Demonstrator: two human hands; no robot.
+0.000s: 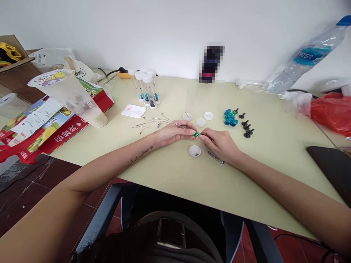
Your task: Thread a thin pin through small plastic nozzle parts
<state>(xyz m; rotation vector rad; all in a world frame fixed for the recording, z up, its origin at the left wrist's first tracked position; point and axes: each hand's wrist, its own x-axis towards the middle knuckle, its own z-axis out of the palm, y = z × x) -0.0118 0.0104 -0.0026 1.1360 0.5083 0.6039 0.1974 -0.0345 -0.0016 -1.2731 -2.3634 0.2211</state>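
My left hand (178,133) pinches a small shiny green part (196,134) between thumb and fingertips. A thin metal pin (178,125) sticks out along the same hand's fingers. My right hand (219,143) is closed at the green part's right end; what its fingertips grip is too small to make out. Just below both hands sits a small white cap (195,151) with tiny dark bits in it. Several thin metal rods (215,157) lie partly under my right hand. Beyond the hands are more white caps (201,122) and a cluster of shiny blue parts (229,118).
Black thumbscrew-like pieces (247,128) lie to the right. Capped clear tubes (149,91) stand at the back, behind scattered thin picks (157,119) and a paper scrap (133,111). A drink cup (74,98) is left; a water bottle (309,54) and a dark tablet-like slab (331,170) are right.
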